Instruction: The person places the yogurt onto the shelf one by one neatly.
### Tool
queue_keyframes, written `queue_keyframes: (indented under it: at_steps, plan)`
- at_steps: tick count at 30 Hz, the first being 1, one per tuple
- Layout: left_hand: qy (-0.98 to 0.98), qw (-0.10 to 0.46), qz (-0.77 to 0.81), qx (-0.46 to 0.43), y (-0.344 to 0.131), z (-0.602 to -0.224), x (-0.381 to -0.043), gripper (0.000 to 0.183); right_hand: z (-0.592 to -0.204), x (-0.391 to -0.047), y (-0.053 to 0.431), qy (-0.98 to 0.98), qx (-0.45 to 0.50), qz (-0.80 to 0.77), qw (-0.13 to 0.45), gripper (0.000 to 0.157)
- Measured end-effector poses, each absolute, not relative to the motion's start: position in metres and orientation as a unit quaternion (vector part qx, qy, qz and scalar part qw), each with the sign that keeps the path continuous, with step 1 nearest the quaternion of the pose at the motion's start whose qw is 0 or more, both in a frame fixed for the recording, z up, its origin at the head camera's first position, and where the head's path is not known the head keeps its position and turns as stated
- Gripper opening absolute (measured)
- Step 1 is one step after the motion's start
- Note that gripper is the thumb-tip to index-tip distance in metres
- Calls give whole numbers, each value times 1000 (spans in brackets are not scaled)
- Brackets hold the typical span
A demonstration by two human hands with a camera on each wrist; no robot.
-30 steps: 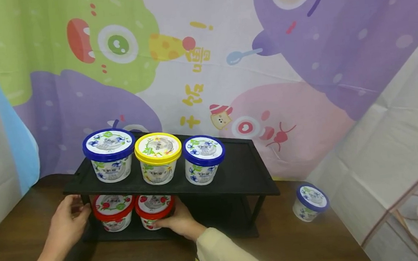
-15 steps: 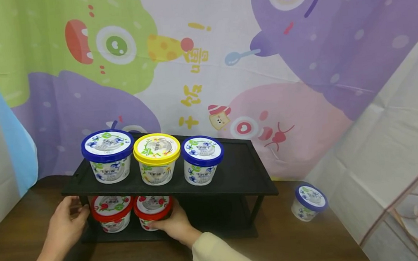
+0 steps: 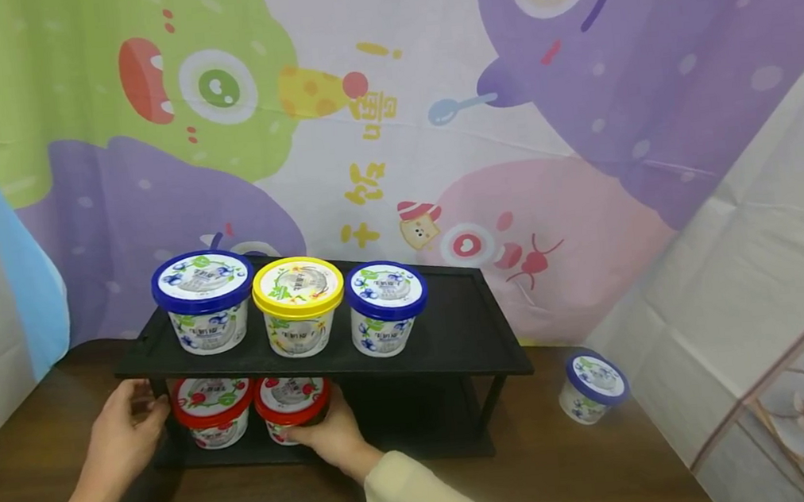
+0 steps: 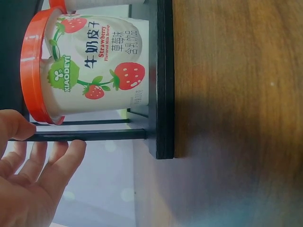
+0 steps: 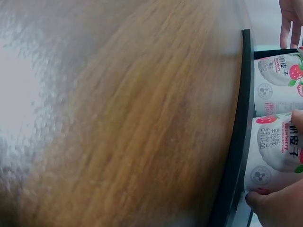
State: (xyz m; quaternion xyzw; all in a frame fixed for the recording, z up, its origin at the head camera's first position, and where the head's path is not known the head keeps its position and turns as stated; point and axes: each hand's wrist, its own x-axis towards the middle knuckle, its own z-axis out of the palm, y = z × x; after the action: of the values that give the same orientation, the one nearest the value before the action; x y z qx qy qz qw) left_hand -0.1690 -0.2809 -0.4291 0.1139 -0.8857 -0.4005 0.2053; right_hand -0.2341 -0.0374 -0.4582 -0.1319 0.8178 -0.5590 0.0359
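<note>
A two-tier black rack [image 3: 450, 310] stands on the wooden table. My right hand [image 3: 335, 434] grips a red-lidded strawberry milk cup [image 3: 292, 394] on the lower tier, thumb in front and fingers at its right side. Left of it on the same tier is another red-lidded strawberry milk cup [image 3: 213, 403], upright. In the left wrist view, the thumb and fingers of my left hand [image 4: 35, 175] pinch the rack's front left post [image 4: 104, 135], close beside that left cup [image 4: 94, 66].
On the upper tier stand a large blue-lidded cup [image 3: 205, 300], a yellow-lidded cup [image 3: 299, 308] and a smaller blue-lidded cup [image 3: 388, 308]. Another blue-lidded cup [image 3: 593, 387] is on the table to the right. A cartoon-print curtain [image 3: 358, 71] hangs behind the rack.
The head view has shifted slightly, so everything sits a little further left in it. Both hands keep their holds, and the cups stay where they were.
</note>
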Motion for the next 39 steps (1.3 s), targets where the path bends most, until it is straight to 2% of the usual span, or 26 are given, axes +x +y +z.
queue_keyframes:
  at_steps: [10,13,19,22,39]
  plan:
    - [-887,212,-396,106,-280,-432,-168,32,-452,-232,-24,834,-139,-532,50,78]
    - [-888,213,-394,104,-280,-433,-167,32,-450,-232,-15,840,-153,-519,35,68]
    - [-890,220,-386,104,-282,-433,-169,29,-445,-236,-1,847,-137,-514,-10,36]
    - [-891,223,-381,104,-283,-433,-170,28,-442,-238,6,841,-118,-527,-26,27]
    - [-890,199,-394,111,-283,-430,-172,35,-436,-241,46,833,-82,-546,-43,27]
